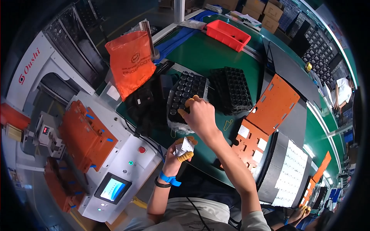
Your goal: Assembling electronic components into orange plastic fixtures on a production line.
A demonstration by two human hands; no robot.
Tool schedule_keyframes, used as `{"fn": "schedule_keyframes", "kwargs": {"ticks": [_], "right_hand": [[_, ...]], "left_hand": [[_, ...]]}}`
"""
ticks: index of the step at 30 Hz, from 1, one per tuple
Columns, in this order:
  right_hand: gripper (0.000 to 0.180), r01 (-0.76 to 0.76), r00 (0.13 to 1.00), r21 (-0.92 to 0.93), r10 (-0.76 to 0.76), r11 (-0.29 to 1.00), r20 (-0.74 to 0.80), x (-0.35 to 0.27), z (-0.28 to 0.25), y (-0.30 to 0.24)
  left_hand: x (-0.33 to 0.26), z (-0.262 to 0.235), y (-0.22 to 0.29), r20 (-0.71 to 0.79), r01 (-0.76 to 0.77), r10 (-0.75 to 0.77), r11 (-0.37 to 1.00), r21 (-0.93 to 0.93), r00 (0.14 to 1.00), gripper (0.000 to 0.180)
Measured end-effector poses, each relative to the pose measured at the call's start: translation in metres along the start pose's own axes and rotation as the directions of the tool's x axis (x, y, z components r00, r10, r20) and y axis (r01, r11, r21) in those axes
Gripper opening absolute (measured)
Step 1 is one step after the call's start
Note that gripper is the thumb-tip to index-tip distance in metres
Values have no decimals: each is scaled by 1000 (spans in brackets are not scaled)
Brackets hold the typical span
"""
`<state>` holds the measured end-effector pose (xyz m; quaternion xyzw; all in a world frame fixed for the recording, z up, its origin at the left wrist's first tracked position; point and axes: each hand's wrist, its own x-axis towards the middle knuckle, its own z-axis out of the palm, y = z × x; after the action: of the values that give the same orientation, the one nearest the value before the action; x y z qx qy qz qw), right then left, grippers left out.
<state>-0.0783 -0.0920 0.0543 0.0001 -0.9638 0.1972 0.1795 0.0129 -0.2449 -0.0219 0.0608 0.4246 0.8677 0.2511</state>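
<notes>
My left hand [176,157] is closed around a small white square plate [185,146], held low in front of me at the near table edge. Yellow finger cots cover its fingertips, and a blue wrist strap [169,179] circles the wrist. Farther forward, my right hand [200,115] reaches over a black tray [178,94] filled with round black parts. Its fingers, also in yellow cots, bend down onto the parts; whatever is between them is too dark to make out. Clear plastic wrap [182,127] shows along the tray's near end.
Stacked black trays [239,90] stand right of the filled one. Beyond lies a red bin [228,35]. An orange bag [132,63] hangs at left, above a white machine [143,169] with orange fixtures [86,134]. Orange boards [252,142] lie at right. A co-worker's hands [300,213] show lower right.
</notes>
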Motion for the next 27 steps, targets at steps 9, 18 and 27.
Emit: {"fn": "schedule_keyframes", "kwargs": {"ticks": [9,18,27], "right_hand": [[22,-258,961,185,232,948,148,5,-15,-6],[29,-133,983,757,-12,640,182,-102,-78,-4],[31,181,974,738,-225,650,-41,-134,-75,4]], "left_hand": [[-6,-1,-2,-25,-22,21,1000,-14,999,51],[-21,20,24,-99,-365,401,894,262,911,67],[-36,51,25,-26,-481,524,799,361,851,67]]}}
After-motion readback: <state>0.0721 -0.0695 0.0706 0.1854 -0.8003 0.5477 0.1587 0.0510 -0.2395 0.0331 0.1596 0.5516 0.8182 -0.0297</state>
